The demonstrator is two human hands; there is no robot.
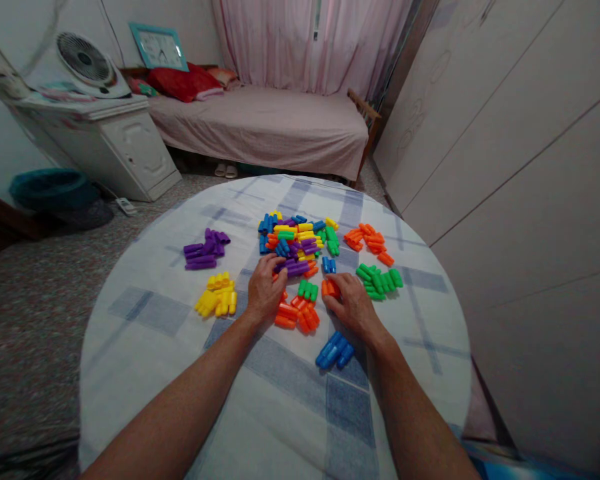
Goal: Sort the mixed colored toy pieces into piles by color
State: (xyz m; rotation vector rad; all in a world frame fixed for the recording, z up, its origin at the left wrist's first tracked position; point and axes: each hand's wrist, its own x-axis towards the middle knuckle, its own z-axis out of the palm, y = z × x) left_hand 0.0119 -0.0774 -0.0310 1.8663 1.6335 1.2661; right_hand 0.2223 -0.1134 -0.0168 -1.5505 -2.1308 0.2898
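here, a round table [130, 393] wears a checked cloth [145, 310], with a bed [290, 127] beyond its far edge and a wardrobe [520, 173] past its right. glossy tube-like blocks [305, 228] lie mixed toward the far edge; a purple pile [207, 251] and yellow pile [220, 298] sit leftward, an orange pile [371, 241] and green pile [379, 283] rightward. the right hand [354, 307] pinches orange blocks [331, 289]; the left hand [266, 291] curls by purple blocks [296, 269], its grip unclear.

Home bedroom, bed [280, 117], curtains [275, 40] (pink ones)
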